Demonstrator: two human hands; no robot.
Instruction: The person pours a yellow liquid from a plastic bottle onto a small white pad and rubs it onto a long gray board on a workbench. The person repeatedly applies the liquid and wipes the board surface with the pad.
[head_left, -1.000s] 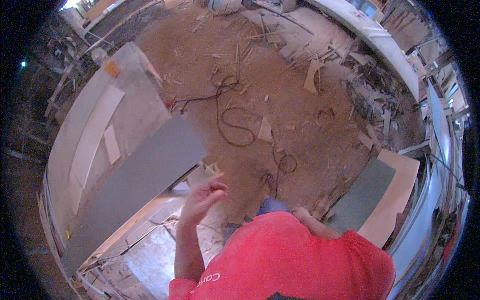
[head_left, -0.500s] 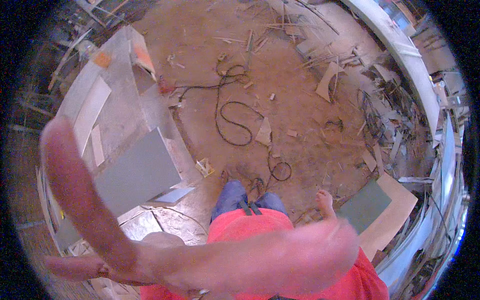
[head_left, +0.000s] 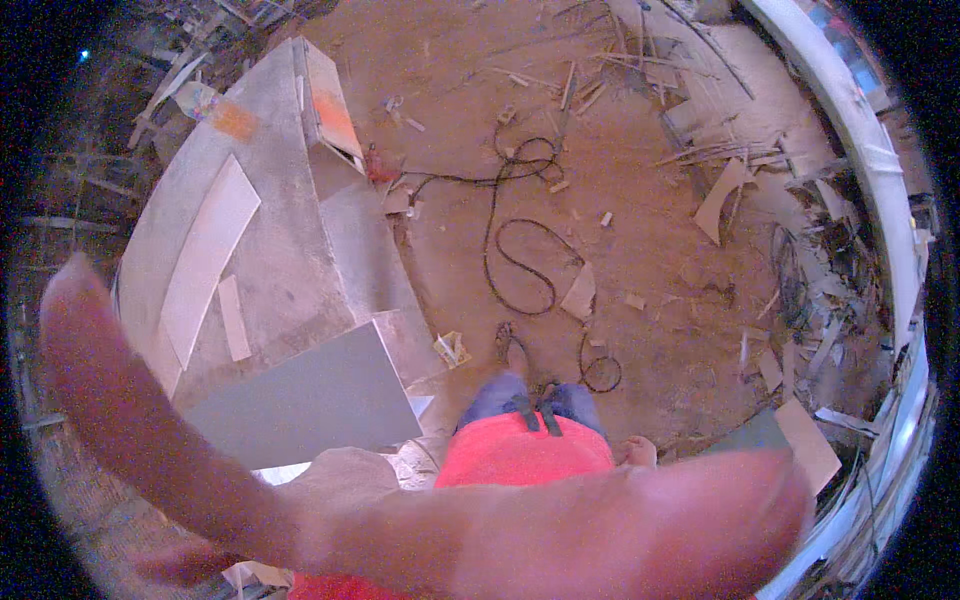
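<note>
Very large and blurred, my left hand [head_left: 380, 530] spans the lower part of the head view, close to the camera. One long finger stretches up along the left side, and the thick thumb lies across to the lower right. The fingers are spread, with nothing seen between them. Past the thumb, a small part of my right hand [head_left: 638, 451] shows beside my red shirt [head_left: 525, 455]; the rest is hidden, and I cannot make out its grip. Nearest the left hand, a grey flat panel [head_left: 310, 400] lies at the near end of a long workbench [head_left: 290, 250].
On the bench lie a long pale board [head_left: 215, 250] and a small strip [head_left: 233, 318]. A black cable [head_left: 490, 260] winds over the brown floor among offcuts. Wood scraps [head_left: 735, 150] pile up at the right, near a green board [head_left: 752, 437] and a tan sheet [head_left: 808, 445].
The view has shifted, so bench and floor sit further right. My left hand looms larger, its thumb further right. My right hand is now more covered by it.
</note>
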